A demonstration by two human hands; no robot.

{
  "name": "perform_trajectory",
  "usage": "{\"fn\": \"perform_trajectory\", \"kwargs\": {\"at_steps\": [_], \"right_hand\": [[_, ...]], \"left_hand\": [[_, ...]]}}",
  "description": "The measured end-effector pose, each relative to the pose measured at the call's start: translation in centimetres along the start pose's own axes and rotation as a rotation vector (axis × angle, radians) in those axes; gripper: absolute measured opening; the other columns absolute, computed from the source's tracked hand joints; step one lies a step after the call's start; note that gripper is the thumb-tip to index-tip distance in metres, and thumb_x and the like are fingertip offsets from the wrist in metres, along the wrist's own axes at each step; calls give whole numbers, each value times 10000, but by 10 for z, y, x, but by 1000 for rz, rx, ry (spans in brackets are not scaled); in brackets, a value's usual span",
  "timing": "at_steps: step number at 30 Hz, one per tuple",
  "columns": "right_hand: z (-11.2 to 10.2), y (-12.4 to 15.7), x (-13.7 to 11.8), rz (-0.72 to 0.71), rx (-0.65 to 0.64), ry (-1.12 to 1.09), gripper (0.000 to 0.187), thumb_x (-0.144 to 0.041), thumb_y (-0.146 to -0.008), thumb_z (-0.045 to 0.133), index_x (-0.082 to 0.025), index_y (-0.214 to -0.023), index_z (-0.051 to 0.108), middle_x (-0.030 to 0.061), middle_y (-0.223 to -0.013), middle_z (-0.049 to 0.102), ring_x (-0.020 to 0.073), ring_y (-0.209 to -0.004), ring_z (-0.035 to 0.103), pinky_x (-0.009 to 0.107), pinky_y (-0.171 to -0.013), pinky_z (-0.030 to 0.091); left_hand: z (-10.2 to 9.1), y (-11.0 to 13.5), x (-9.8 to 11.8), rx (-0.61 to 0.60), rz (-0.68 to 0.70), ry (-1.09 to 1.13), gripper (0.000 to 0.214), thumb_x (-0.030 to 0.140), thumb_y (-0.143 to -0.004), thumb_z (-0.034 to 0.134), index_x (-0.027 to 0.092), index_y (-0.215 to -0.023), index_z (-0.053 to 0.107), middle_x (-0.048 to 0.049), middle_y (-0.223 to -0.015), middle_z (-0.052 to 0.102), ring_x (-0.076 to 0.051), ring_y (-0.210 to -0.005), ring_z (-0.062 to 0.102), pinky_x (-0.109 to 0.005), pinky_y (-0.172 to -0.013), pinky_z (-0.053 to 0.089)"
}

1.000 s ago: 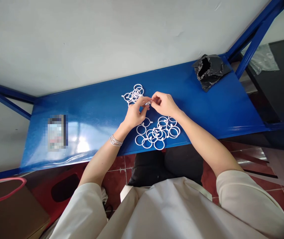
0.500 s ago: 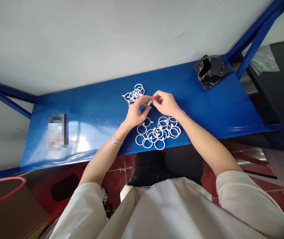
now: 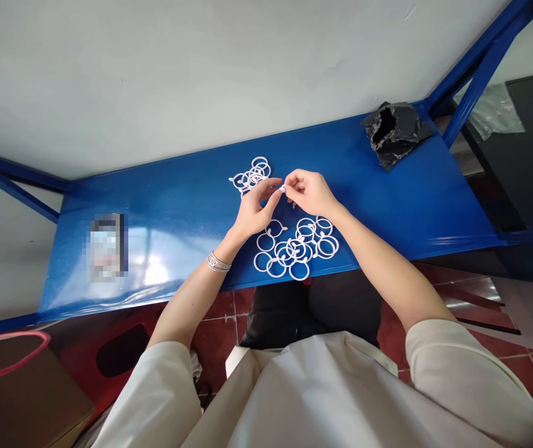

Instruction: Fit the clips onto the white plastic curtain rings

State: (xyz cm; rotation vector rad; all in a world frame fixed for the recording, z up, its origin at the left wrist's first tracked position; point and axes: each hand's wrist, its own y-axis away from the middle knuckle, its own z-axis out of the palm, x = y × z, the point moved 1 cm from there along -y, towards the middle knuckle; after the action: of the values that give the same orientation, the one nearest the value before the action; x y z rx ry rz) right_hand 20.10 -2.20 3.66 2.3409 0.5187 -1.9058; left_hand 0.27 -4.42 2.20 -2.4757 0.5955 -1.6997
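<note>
Above the blue tabletop (image 3: 192, 205), my left hand (image 3: 256, 208) and my right hand (image 3: 311, 191) meet at the fingertips. Between them is a small white piece (image 3: 282, 188), mostly hidden by the fingers, so I cannot tell whether it is a ring. My left thumb and forefinger pinch one side of it. The right thumb and forefinger grip the other side, with the remaining fingers curled. Just below the hands lies a loose spread of white rings with small tabs (image 3: 299, 269). A smaller heap of similar rings (image 3: 260, 163) lies behind my left hand.
A crumpled black plastic bag (image 3: 404, 134) with a torn opening sits at the table's back right. At the left lies a blurred-out rectangular object (image 3: 108, 247). Blue metal posts (image 3: 481, 81) rise at the table's ends, and a pale wall (image 3: 201, 74) stands behind.
The white piece has turned and shows less between my fingers. My left thumb has moved up slightly, closer to the right fingertips. The rings on the table have not moved.
</note>
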Motion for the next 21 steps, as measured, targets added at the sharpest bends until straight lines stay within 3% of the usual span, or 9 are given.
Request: {"fn": "perform_trajectory", "kwargs": {"at_steps": [5,9,15,21], "right_hand": [[0,2,-3,-50,31,32,222,-419,-885,722,-227,-896,611,33,-771,732,201,-700,708,328,-670,542],[-1,3,-5,-85,53,94,205,-412,-895,705,-229,-901,613,37,-805,747,194,-700,691,330,-686,525],[-1,3,-5,-101,39,126,186,-395,-896,701,-224,-918,633,45,-852,755,183,-693,671,327,-686,518],[0,4,-4,-57,-10,77,194,-368,-868,748,-218,-935,646,37,-859,758,178,-696,707,311,-662,536]], "left_hand": [[1,-1,-3,-82,-28,74,415,539,-1118,616,196,-1319,734,-142,-1287,835,-216,-1093,841,-368,-987,703],[-1,-1,-3,-75,-14,90,424,534,-1089,672,184,-1322,728,-149,-1256,839,-217,-1073,846,-371,-983,715],[-2,-1,-10,-26,13,61,367,438,-1050,736,181,-1310,724,-147,-1199,845,-224,-1051,850,-389,-977,732],[-5,-1,-9,-10,63,-33,337,290,-1004,743,187,-1324,712,-151,-1292,816,-225,-1109,831,-426,-1063,709]]}}
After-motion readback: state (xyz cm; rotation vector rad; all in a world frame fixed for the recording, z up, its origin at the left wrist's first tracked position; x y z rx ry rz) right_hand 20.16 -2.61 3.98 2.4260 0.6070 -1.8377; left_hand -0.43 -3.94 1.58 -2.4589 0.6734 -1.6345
